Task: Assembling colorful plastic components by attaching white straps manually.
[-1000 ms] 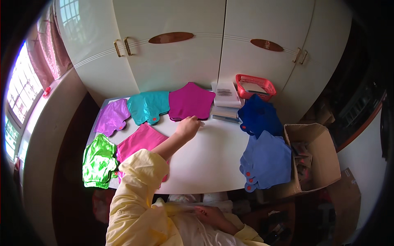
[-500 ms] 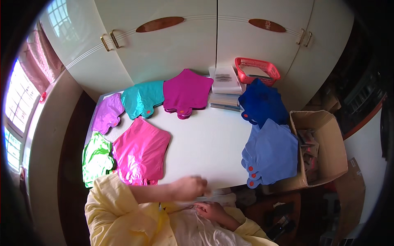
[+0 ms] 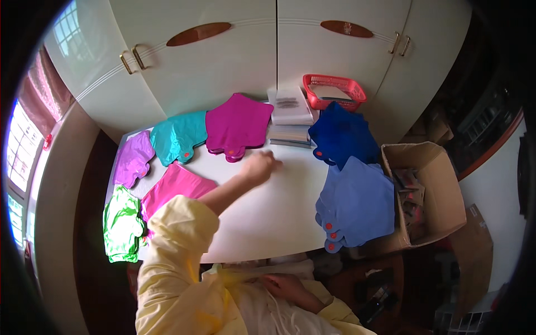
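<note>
Stack of magenta star-shaped foils [image 3: 239, 124] lies on the counter [image 3: 273, 218], just beyond my left hand [image 3: 259, 168]; whether its blurred fingers [image 3: 272, 162], or my lower right hand [image 3: 285, 286], grip anything, I cannot tell. Brushing low, my yellow sleeve [image 3: 181, 226] could skew the pink stack [image 3: 178, 185].

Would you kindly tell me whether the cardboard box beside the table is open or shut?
The cardboard box is open: its inside and the small items in it show from above.
</note>
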Demonstrator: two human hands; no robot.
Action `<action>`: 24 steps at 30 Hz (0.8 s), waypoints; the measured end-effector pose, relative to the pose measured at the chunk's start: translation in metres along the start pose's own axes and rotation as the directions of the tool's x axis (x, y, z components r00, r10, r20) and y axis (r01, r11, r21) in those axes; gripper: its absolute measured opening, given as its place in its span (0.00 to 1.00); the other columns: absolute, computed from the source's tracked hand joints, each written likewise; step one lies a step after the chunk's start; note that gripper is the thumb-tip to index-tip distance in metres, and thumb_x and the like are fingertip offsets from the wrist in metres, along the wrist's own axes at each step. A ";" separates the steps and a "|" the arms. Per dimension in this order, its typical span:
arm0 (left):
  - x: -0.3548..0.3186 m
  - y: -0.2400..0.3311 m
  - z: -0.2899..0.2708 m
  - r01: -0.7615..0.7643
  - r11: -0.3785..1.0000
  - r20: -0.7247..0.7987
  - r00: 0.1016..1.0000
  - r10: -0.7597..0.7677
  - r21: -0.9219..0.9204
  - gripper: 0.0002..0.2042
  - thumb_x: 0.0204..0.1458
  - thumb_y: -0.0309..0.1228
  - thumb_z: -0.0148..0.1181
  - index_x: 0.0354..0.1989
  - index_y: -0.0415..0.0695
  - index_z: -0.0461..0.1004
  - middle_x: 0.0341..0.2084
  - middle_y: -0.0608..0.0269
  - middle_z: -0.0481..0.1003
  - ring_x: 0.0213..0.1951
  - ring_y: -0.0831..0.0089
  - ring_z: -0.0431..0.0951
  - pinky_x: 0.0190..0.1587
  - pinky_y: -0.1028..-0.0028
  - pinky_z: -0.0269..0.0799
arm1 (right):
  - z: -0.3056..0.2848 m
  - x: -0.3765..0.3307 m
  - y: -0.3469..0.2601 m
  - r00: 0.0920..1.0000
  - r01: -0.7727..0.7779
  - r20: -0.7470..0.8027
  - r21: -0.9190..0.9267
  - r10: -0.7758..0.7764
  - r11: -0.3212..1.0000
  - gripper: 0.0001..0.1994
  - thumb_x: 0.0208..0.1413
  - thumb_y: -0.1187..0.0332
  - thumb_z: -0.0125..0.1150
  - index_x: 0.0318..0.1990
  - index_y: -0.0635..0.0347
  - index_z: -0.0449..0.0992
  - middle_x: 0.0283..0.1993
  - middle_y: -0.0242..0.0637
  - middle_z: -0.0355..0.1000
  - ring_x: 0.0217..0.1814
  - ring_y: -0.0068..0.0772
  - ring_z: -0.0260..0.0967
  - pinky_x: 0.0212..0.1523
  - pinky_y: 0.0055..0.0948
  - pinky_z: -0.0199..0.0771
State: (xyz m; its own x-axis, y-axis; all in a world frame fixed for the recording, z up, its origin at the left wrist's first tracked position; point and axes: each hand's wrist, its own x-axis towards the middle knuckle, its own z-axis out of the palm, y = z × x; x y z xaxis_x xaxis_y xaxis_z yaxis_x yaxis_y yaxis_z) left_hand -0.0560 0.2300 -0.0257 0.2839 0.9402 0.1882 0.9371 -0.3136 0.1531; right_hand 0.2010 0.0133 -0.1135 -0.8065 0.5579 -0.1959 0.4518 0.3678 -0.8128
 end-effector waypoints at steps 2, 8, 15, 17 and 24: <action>-0.031 0.046 -0.006 -0.157 0.981 0.174 0.969 0.175 -0.114 0.16 0.46 0.24 0.48 0.43 0.53 0.74 0.37 0.56 0.71 0.40 0.59 0.71 0.43 0.65 0.68 | -0.001 0.003 0.002 1.000 0.003 -0.002 0.023 -0.003 1.000 0.15 0.51 0.58 0.54 0.44 0.51 0.73 0.33 0.37 0.74 0.33 0.37 0.73 0.33 0.32 0.71; -0.167 0.129 -0.059 -0.211 0.800 0.218 0.895 0.389 -0.561 0.12 0.46 0.28 0.57 0.41 0.46 0.75 0.29 0.59 0.72 0.33 0.63 0.73 0.35 0.70 0.70 | -0.025 0.003 -0.021 0.992 0.108 -0.087 0.153 -0.095 0.982 0.16 0.48 0.60 0.59 0.44 0.54 0.72 0.26 0.38 0.73 0.27 0.34 0.72 0.30 0.29 0.71; -0.233 0.139 -0.056 0.612 0.048 0.612 0.791 -0.016 -0.790 0.07 0.51 0.28 0.57 0.37 0.41 0.76 0.23 0.69 0.72 0.25 0.81 0.69 0.29 0.79 0.65 | -0.060 -0.006 -0.068 0.941 0.332 -0.236 0.484 -0.244 0.810 0.18 0.44 0.73 0.64 0.46 0.60 0.71 0.39 0.38 0.69 0.33 0.28 0.70 0.34 0.26 0.70; -0.256 0.144 -0.025 0.625 -0.216 0.645 0.764 -0.029 -0.750 0.07 0.52 0.29 0.57 0.35 0.38 0.75 0.22 0.75 0.71 0.25 0.88 0.65 0.27 0.84 0.60 | -0.051 -0.002 -0.068 0.845 0.531 -0.229 0.256 -0.483 0.808 0.19 0.45 0.74 0.63 0.47 0.58 0.71 0.43 0.39 0.68 0.35 0.29 0.69 0.36 0.25 0.70; -0.274 0.146 -0.007 0.417 -0.338 0.506 0.829 -0.238 -0.843 0.06 0.52 0.28 0.57 0.31 0.38 0.75 0.22 0.69 0.73 0.25 0.85 0.68 0.27 0.83 0.63 | -0.043 0.001 -0.075 0.881 0.398 -0.346 0.178 -0.322 0.900 0.10 0.40 0.75 0.67 0.33 0.55 0.78 0.26 0.31 0.72 0.27 0.31 0.70 0.28 0.28 0.71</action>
State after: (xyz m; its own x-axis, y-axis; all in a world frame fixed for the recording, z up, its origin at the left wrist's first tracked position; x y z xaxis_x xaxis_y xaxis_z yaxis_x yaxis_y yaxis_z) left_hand 0.0020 -0.0742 -0.0482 0.1151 0.9215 -0.3710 -0.3699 0.3864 0.8449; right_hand 0.1827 0.0184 -0.0285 -0.7245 0.6305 0.2785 0.0173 0.4206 -0.9071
